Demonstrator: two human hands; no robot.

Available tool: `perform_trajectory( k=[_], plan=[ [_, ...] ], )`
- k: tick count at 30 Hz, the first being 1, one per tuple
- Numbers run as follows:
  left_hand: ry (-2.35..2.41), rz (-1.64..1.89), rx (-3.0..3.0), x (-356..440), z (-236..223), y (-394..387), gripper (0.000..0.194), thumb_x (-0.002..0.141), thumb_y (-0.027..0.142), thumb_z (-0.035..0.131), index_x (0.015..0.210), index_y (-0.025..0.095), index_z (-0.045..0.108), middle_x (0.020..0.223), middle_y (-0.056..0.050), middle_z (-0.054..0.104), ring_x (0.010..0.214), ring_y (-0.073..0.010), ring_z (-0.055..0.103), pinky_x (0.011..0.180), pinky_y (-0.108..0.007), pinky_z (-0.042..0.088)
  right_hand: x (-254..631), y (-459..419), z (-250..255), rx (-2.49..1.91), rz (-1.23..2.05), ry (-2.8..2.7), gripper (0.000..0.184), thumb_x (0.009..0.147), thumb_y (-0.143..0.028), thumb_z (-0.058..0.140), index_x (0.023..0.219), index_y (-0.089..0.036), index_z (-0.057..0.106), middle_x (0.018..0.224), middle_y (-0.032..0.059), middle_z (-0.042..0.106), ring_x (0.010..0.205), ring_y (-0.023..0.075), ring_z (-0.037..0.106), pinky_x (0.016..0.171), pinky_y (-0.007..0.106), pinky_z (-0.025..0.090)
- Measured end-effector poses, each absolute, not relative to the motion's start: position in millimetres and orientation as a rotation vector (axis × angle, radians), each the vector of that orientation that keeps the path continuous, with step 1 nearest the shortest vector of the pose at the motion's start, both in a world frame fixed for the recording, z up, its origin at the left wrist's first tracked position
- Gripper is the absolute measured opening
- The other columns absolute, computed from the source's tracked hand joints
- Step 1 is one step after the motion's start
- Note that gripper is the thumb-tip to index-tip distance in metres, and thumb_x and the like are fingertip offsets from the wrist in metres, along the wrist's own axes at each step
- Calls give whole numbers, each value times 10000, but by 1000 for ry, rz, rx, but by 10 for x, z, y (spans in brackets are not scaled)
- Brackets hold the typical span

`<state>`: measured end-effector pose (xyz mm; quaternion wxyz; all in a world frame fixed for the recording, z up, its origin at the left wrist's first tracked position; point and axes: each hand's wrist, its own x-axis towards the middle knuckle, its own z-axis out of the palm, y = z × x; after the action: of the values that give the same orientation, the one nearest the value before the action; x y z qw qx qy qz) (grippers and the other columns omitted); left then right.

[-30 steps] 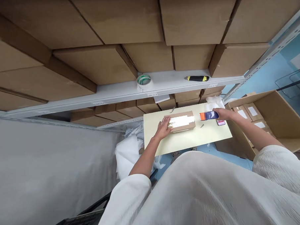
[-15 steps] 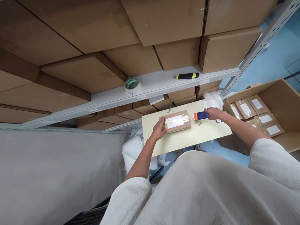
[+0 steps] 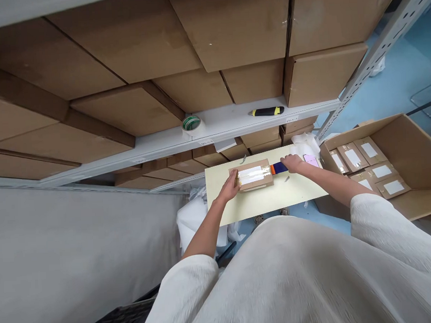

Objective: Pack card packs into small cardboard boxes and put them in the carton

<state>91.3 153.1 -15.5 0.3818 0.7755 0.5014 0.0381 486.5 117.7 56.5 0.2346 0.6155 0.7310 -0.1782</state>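
From my remote seat I see the left hand (image 3: 229,188) grasping the left end of the small carton (image 3: 255,177), which lies on the cream tabletop (image 3: 235,209). The right hand (image 3: 292,163) is closed around the blue-and-orange tape dispenser (image 3: 280,167), its orange end at the carton's right end (I can't tell whether they touch). A phone (image 3: 311,160) lies near the right forearm.

The desk (image 3: 235,206) is brightly lit, glare is caught on the taped box (image 3: 255,174), upper cartons (image 3: 124,37) are shaded, and outer edges are stretched.
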Motion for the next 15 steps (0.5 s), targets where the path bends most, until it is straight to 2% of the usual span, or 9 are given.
perform_trajectory(
  k=[9, 12, 15],
  plan=[
    [1279, 99, 1968, 921, -164, 1573, 1018, 905, 370, 646, 1797, 249, 170, 1865, -74, 229, 1706, -334, 274, 1374, -490, 306, 4619, 1033, 517, 1805, -402, 1919, 573, 868, -69, 787, 1414, -140, 629, 1394, 266, 701, 1284, 375, 669, 958, 449, 557],
    [1284, 83, 1984, 931, -149, 1560, 1010, 915, 364, 636, 1798, 241, 160, 1865, -80, 226, 1711, -326, 262, 1376, -491, 304, 4636, 971, 435, 1839, -476, 1852, 629, 824, -185, 899, 1390, -138, 628, 1366, 275, 709, 1293, 399, 667, 967, 468, 562],
    [1282, 87, 1999, 943, -131, 1527, 988, 929, 355, 626, 1793, 217, 169, 1867, -102, 207, 1712, -332, 259, 1380, -495, 293, 4795, 862, 331, 1980, -666, 1741, 746, 798, -393, 955, 1405, -148, 597, 1325, 246, 728, 1244, 376, 700, 925, 422, 584]
  ],
)
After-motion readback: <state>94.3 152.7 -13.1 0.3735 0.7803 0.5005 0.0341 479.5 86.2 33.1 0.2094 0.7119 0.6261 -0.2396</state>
